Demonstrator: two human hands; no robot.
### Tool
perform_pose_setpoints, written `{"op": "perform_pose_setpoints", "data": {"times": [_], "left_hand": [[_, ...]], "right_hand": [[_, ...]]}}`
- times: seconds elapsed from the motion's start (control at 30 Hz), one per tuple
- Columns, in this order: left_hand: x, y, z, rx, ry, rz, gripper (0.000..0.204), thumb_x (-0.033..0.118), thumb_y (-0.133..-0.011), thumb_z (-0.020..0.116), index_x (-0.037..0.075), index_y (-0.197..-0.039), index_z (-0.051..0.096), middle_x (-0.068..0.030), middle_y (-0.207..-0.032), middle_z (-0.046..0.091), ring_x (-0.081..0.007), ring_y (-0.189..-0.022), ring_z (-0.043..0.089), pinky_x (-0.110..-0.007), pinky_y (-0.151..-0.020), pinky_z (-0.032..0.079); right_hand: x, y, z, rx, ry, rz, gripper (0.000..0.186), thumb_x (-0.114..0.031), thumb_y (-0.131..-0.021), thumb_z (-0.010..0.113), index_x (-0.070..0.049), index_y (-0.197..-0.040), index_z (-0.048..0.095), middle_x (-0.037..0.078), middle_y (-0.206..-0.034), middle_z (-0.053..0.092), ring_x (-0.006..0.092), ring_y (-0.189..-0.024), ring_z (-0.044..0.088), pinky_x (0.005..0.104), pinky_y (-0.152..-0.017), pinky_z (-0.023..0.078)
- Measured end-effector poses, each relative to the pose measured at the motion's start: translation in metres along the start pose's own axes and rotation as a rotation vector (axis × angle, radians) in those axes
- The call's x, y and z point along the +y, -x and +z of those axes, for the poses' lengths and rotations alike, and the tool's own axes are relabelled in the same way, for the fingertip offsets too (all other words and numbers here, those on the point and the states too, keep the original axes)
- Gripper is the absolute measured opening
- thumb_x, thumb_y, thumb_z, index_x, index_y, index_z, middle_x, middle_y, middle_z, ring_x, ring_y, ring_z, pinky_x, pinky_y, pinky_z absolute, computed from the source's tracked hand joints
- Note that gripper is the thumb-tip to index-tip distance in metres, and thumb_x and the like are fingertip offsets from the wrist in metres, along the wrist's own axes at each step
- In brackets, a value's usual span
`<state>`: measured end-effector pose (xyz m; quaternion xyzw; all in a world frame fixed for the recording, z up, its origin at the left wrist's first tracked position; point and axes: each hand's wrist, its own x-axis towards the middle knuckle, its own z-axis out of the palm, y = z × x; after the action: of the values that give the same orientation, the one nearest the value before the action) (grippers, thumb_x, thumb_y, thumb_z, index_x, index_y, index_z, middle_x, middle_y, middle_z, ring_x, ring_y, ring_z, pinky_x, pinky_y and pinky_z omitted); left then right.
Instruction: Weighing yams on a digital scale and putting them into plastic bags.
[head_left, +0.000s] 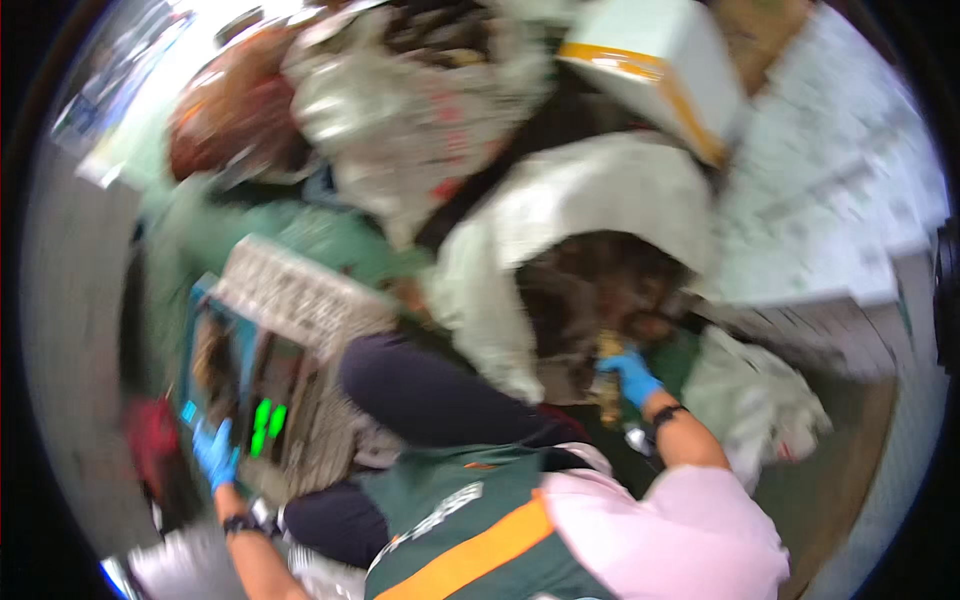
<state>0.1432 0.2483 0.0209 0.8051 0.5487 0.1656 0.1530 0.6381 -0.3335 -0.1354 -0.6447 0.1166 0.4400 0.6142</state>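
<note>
My right hand (632, 376), in a blue glove, is closed on a long yellowish-brown piece (609, 405) at the mouth of a white woven sack (590, 185). The piece shows above and below the fingers; blur hides its kind. Inside the sack lie dark brown things (600, 290), too smeared to name. Also gloved in blue, my left hand (215, 452) is at the near-left edge of a tilted grey, speckled box-like frame (300, 295) with a blue rim. A brown, elongated thing (212, 365) lies in it, above that hand. Green lit marks (262, 428) glow within the frame. The left fingers are blurred.
A second white sack (400, 120) with brown contents stands at the back, beside a reddish-brown filled bag (235, 105). A white box with yellow tape (660, 70) sits back right, near printed sheets (830, 190). A crumpled white bag (750, 400) lies right of my right hand.
</note>
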Motion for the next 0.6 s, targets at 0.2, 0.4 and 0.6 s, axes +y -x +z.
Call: {"op": "perform_pose_setpoints", "data": {"times": [0.2,0.4,0.6], "left_hand": [[0.010,0.015,-0.010,0.389,0.161,-0.394,0.043,0.018,-0.078,0.064,-0.001,-0.115,0.054,-0.0136,-0.109,0.059,-0.0218,-0.099,0.056,-0.032,-0.088,0.044],[-0.077,0.087,-0.042,0.508,0.320,-0.616,0.037,0.012,-0.077,0.065,0.000,-0.110,0.056,-0.0104,-0.106,0.060,-0.0197,-0.097,0.056,-0.030,-0.088,0.044],[-0.094,0.091,-0.024,0.438,0.338,-0.627,0.037,0.014,-0.075,0.064,0.000,-0.108,0.058,-0.0113,-0.107,0.062,-0.0208,-0.099,0.057,-0.030,-0.090,0.043]], "right_hand": [[-0.006,-0.040,-0.048,-0.029,-0.353,0.134,0.039,-0.040,-0.076,0.062,-0.012,-0.102,0.057,0.006,-0.093,0.060,0.0228,-0.084,0.056,0.0397,-0.073,0.049],[-0.010,-0.083,-0.044,0.008,-0.247,0.075,0.029,-0.028,-0.071,0.064,-0.008,-0.093,0.061,0.006,-0.092,0.060,0.0250,-0.084,0.057,0.0381,-0.076,0.048],[-0.051,-0.029,-0.022,-0.012,-0.177,0.075,0.046,-0.037,-0.079,0.058,-0.005,-0.111,0.058,0.008,-0.107,0.060,0.0255,-0.096,0.056,0.0380,-0.086,0.045]]}}
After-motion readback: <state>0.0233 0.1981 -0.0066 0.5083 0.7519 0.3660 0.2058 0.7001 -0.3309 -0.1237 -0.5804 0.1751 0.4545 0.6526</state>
